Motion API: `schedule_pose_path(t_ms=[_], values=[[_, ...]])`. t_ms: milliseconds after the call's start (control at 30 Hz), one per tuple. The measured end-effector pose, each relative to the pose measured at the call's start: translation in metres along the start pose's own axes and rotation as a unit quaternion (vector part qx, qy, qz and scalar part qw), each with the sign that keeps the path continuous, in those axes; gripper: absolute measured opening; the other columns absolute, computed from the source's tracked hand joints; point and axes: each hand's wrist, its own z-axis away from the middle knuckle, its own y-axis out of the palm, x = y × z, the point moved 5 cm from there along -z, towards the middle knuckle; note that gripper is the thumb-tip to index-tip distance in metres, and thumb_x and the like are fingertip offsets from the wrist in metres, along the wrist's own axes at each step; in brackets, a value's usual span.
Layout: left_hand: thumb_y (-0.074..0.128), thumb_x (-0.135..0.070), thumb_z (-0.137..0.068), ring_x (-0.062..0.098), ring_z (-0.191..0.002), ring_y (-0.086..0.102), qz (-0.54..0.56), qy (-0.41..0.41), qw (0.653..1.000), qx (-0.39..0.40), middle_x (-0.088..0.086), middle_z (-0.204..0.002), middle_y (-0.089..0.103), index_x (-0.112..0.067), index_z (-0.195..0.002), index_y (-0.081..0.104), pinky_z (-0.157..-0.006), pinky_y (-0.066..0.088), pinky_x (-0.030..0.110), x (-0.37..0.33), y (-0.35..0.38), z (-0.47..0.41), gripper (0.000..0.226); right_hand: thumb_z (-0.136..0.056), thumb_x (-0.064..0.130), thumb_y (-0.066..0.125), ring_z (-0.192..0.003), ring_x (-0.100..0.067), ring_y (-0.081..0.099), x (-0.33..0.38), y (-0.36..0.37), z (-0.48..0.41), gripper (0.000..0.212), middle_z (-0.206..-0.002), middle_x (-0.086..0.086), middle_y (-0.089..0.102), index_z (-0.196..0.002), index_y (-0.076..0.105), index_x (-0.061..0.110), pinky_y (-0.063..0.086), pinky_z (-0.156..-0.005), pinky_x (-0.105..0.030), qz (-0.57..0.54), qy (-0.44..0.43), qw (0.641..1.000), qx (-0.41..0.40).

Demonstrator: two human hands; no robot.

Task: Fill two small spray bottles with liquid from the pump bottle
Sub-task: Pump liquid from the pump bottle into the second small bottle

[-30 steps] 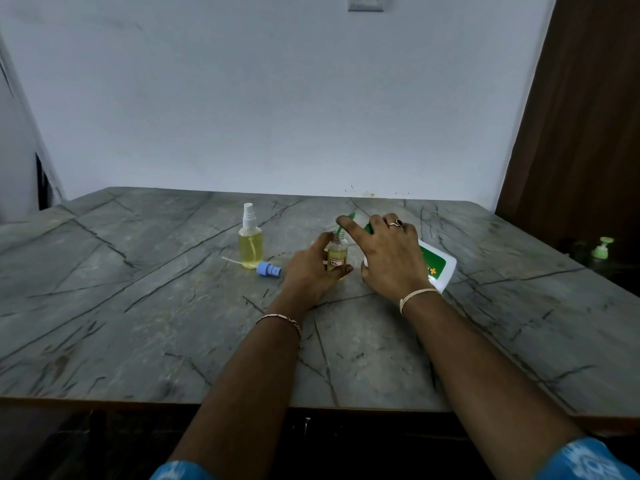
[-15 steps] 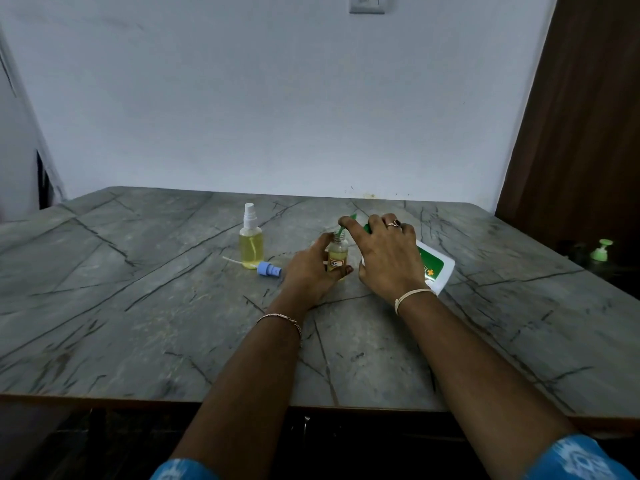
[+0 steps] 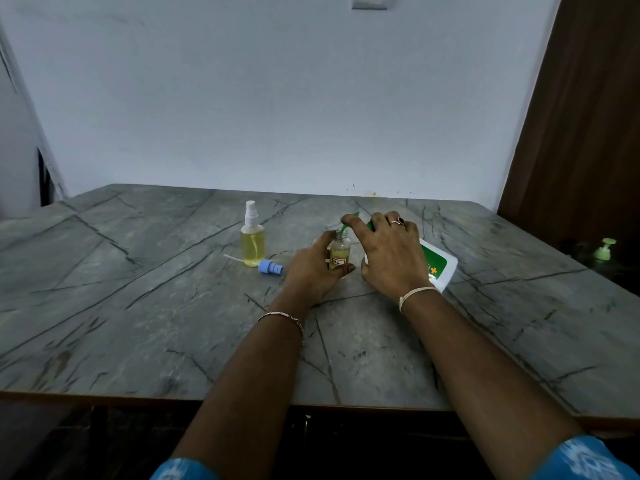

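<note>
Just right of the frame's centre, the left hand [image 3: 313,268] grips a small bottle [image 3: 340,252] standing upright on the grey veined table [image 3: 138,306], thumb on its left side and fingertips wrapped round its lower front. The bottle is uncapped, holds yellow liquid and carries a small label. The right hand [image 3: 391,258] is clasped over the top of the white pump bottle [image 3: 440,268], which leans towards the left with its base down to the lower right; the forefinger stretches along the green spout [image 3: 346,227], whose tip sits at the small bottle's mouth (whether liquid is flowing cannot be made out). Left of centre stands a second spray bottle [image 3: 252,237], capped in white and filled with yellow liquid. Just in front of it lies a blue spray cap [image 3: 270,267] with its thin tube pointing left. At the far right edge, off the table, a green pump top [image 3: 604,249] shows in the dark.
</note>
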Motion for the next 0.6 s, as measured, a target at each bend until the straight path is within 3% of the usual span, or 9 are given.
schedule_pose_path(t_ms=[367,600], values=[[0.070,-0.041,-0.081,0.023,-0.109,0.061,-0.002,0.002,1.000,-0.004,0.005,-0.120,0.065,-0.027,-0.137,0.038,-0.089,0.048,0.033,-0.0004,0.0007,-0.0001,0.066,-0.080,0.029,0.064,-0.116,-0.030,0.047,-0.0027,0.0017,0.0034,0.081,-0.123,-0.010,0.054,-0.146,0.016,0.036,0.041,-0.092,-0.044,-0.006,-0.008,1.000,0.000],[0.069,-0.039,-0.082,0.024,-0.107,0.062,-0.001,0.008,1.000,-0.010,0.005,-0.117,0.067,-0.026,-0.136,0.040,-0.087,0.047,0.031,-0.0011,0.0006,0.0004,0.063,-0.076,0.029,0.066,-0.114,-0.030,0.047,-0.0009,-0.0007,-0.0007,0.076,-0.121,-0.008,0.055,-0.141,0.026,0.034,0.040,-0.089,-0.044,-0.020,0.003,1.000,-0.002]])
